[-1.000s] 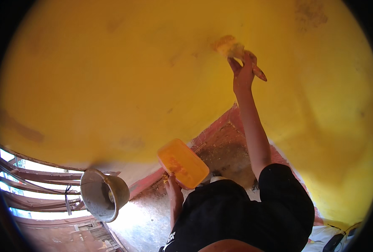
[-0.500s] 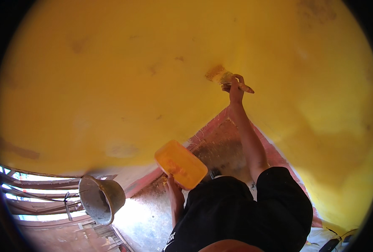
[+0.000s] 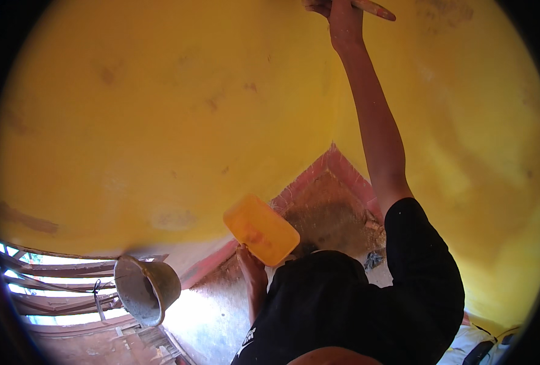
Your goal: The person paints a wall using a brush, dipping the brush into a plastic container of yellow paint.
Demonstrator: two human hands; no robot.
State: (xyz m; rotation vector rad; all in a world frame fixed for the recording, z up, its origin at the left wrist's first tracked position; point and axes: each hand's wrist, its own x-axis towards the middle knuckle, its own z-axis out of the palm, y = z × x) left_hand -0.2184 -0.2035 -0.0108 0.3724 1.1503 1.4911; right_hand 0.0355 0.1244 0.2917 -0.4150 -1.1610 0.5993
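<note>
My right hand (image 3: 345,19) is raised to the top edge of the picture, fingers closed on a paintbrush (image 3: 376,9). Only the brush's handle end shows, pointing right; its bristles are out of sight. Behind it spreads the yellow painted wall (image 3: 179,97), with several darker, patchy marks. Low in front of my body, my left hand (image 3: 250,258) grips the near edge of an orange-yellow plastic tub (image 3: 261,231). The tub is tilted, and reddish smears show on it.
A grey, stained bucket (image 3: 148,289) hangs at lower left beside wooden slats (image 3: 63,267) with daylight behind them. A reddish band (image 3: 306,179) runs along the wall's foot and meets in a corner. A small dark bundle (image 3: 373,260) lies on the floor by my right side.
My right hand has moved up the wall with the paintbrush, taking its bristles out of view. The right arm is more stretched out. My left hand and the tub have barely shifted.
</note>
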